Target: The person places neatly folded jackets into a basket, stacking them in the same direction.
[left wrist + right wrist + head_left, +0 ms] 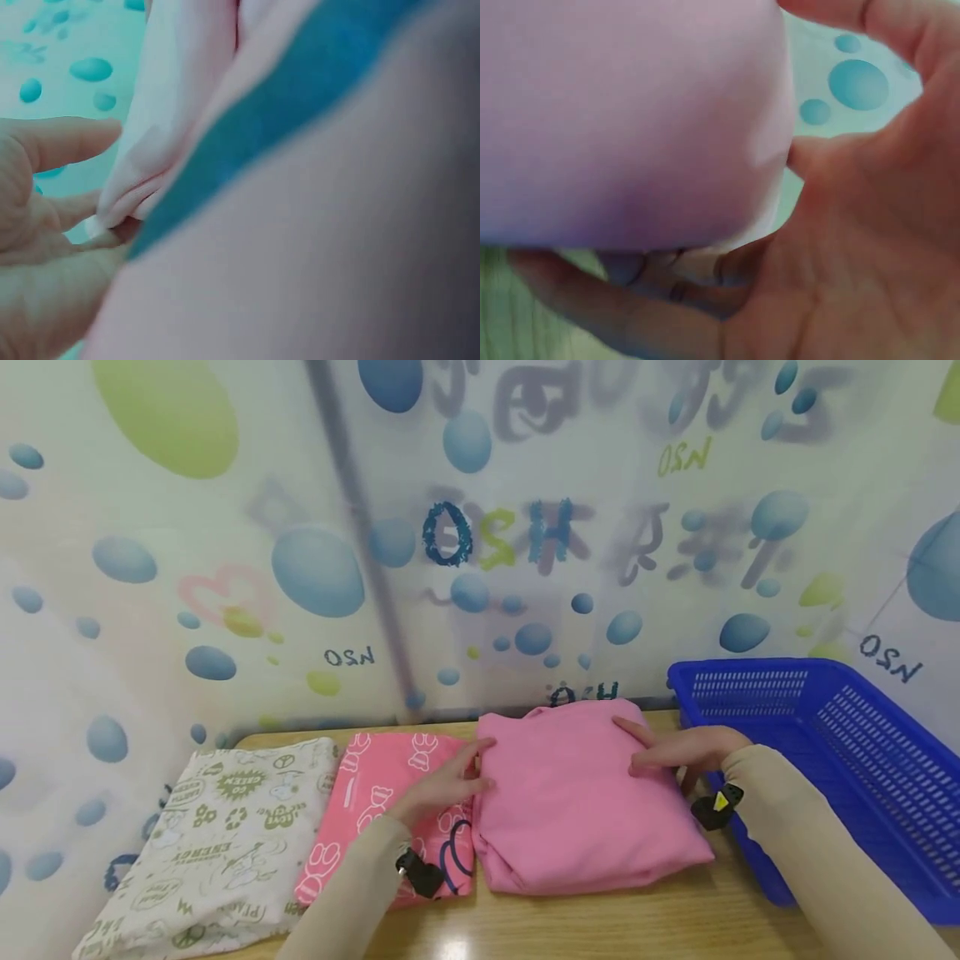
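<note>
A thick folded pink garment (577,814) lies on the wooden table between both hands. My left hand (441,785) holds its left edge, index finger and thumb reaching forward; in the left wrist view, fingertips tuck in at a fold of the pale cloth (172,82). On the far right side, my right hand (693,750) grips the garment with fingers on its top and others under its edge. The right wrist view shows fingers (615,307) beneath the bulky corner. A folded pink cloth with white candy prints (375,793) lies partly under my left forearm.
Farther left lies a white folded cloth with green prints (240,843). A blue plastic basket (795,710) stands at the right, partly behind my right forearm. Behind the wooden table (540,927) hangs a white curtain with blue dots (525,610). Both wrists carry small black devices (422,872).
</note>
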Available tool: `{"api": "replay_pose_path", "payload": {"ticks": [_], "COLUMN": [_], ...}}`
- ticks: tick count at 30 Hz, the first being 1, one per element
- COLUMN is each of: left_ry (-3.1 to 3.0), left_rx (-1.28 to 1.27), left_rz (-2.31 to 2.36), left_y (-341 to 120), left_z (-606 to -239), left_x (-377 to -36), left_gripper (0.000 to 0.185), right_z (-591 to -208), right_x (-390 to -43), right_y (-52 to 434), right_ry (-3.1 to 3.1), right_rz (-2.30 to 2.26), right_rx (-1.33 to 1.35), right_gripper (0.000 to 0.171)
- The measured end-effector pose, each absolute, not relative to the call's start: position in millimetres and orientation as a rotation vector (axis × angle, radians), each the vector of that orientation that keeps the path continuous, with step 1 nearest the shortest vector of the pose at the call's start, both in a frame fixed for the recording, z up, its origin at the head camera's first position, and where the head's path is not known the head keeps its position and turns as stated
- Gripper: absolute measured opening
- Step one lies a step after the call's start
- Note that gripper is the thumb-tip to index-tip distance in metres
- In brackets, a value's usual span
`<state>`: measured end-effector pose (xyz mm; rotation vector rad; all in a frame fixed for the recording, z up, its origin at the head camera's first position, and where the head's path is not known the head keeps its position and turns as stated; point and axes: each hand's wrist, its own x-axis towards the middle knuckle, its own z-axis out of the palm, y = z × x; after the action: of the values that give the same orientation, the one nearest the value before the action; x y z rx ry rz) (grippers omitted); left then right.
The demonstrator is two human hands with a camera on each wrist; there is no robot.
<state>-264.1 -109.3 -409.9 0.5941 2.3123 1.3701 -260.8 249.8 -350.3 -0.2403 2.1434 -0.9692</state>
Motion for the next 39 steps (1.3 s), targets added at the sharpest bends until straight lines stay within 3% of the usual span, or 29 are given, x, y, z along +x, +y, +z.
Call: {"api": "replay_pose_path", "payload": {"ticks": [11,23,30,39], "left_ry": [2.136,1.874,1.801,1.735], "left_rx": [0.396,0.257,0.223,0.303], "left_rz": [1.661,1.888,2.040,2.123], "left_y": [-111.3,-109.7,-105.6,-103.1], "left_z": [-416.0,-417.4,-419.4,-414.7], "left_x": [-261.8,-256.8,-257.4,-255.8], "left_gripper": [0.076,0.075,0.061,0.074], "right_z": [-353.8,-354.7,-357.1,-352.0], "right_x": [-262.2,-261.3,-264.4,-263.9], "right_y": [250.8,248.1,249.8,251.7], "right_ry": [2.058,2.122,2.156,2.217], "right_rz": [-1.103,-1.149,-1.236,-1.343], "right_rx": [-0.335,-0.360,-0.417,-0.403], "right_gripper": [0.099,0.094,0.086,0.082]}}
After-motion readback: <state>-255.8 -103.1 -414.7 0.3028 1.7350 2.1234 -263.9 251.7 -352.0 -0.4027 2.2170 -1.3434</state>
